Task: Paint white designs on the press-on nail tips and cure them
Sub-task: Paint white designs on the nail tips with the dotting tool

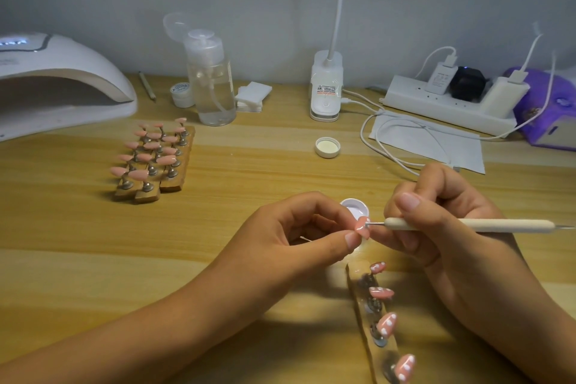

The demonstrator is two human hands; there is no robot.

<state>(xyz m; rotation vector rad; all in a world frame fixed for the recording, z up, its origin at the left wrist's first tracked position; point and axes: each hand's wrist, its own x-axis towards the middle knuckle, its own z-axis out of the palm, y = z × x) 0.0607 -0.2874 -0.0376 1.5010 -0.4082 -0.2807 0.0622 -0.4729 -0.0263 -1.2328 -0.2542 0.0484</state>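
Observation:
My left hand (299, 227) pinches a pink nail tip (363, 227) on its small stand between thumb and forefinger. My right hand (436, 218) grips a cream dotting tool (467, 224), its metal point touching that tip. Just behind sits a small open pot of white paint (355, 207). Below my hands a wooden strip (361, 309) carries several pink tips with white marks (386, 324). At the left, three more wooden strips hold plain pink tips (152, 156). The white curing lamp (62, 84) stands at the far left.
A clear pump bottle (212, 81), a small white jar (182, 93), cotton pads (252, 97) and a pencil (146, 84) stand at the back. A loose lid (327, 147) lies mid-table. A desk lamp base (325, 87), power strip (445, 103), cables and a purple pack (548, 109) fill the right.

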